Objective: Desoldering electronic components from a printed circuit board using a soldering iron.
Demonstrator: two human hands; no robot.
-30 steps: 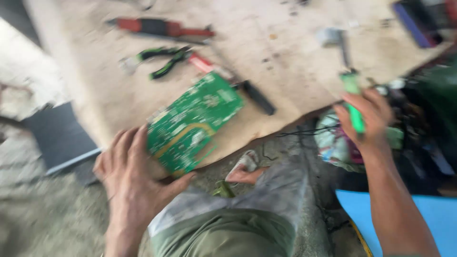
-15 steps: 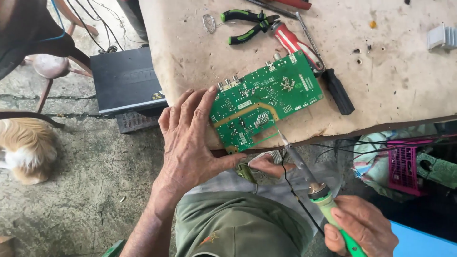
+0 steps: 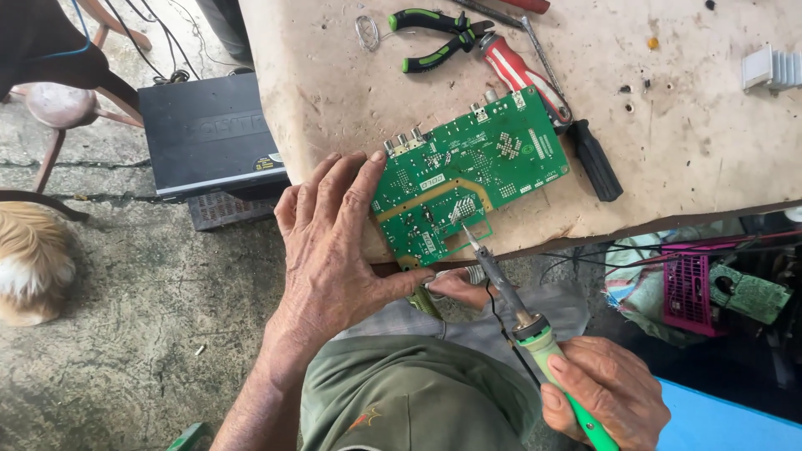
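Green circuit board under flat left hand, soldering iron in right hand.

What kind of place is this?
Likely an informal electronics repair spot: a worn work table holding a green circuit board, pliers and screwdrivers, a soldering iron in the right hand.

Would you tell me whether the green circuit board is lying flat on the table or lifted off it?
Flat: the circuit board rests on the table, left hand pressing its edge.
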